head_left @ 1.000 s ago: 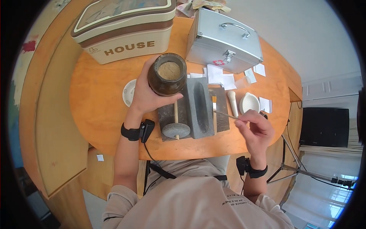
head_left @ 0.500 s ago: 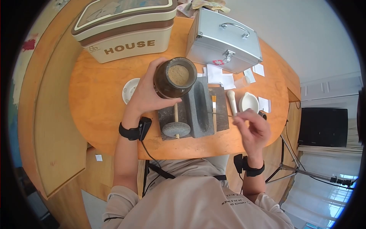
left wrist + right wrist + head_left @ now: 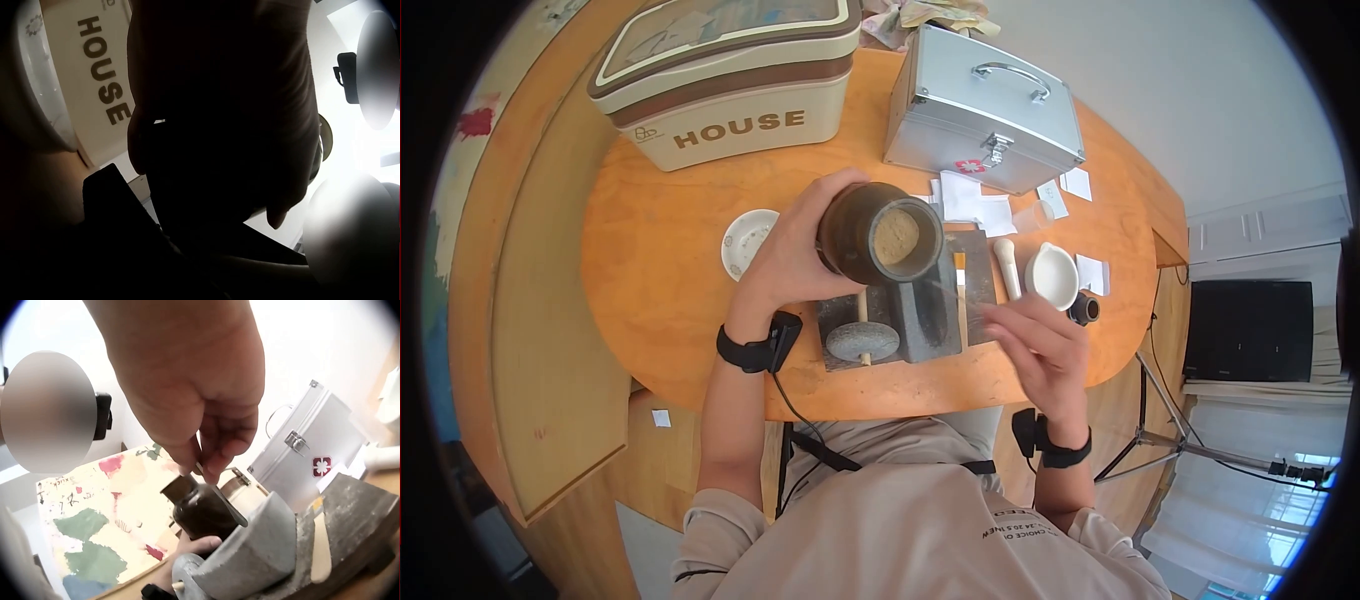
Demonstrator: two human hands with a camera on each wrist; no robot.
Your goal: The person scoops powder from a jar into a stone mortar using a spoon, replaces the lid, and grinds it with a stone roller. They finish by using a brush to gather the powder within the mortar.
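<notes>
My left hand point(image 3: 790, 250) grips a dark brown jar point(image 3: 848, 240) of tan powder point(image 3: 895, 237), tipped so its mouth faces right and toward me. Part of a grey stone grinding trough point(image 3: 920, 335) is hidden beneath it. My right hand point(image 3: 1045, 345) pinches a thin metal spatula point(image 3: 230, 505) between thumb and fingers. Its flattened end overlaps the trough's upper edge in the right wrist view, close to the jar. Left of the trough lies a stone grinding wheel point(image 3: 862, 342) on a wooden axle. The left wrist view is mostly dark, with the jar hidden there.
A flat brush point(image 3: 961, 300) lies right of the trough. Beyond it are a white pestle point(image 3: 1006, 268), a white mortar point(image 3: 1072, 280) and a small dark round piece point(image 3: 1085, 309). A white dish point(image 3: 733, 240) sits left. A HOUSE box point(image 3: 740, 135) and silver case point(image 3: 960, 110) stand behind.
The jar has moved right over the trough and tipped further, its mouth now turned rightward. My right hand has come left with the spatula, toward the jar.
</notes>
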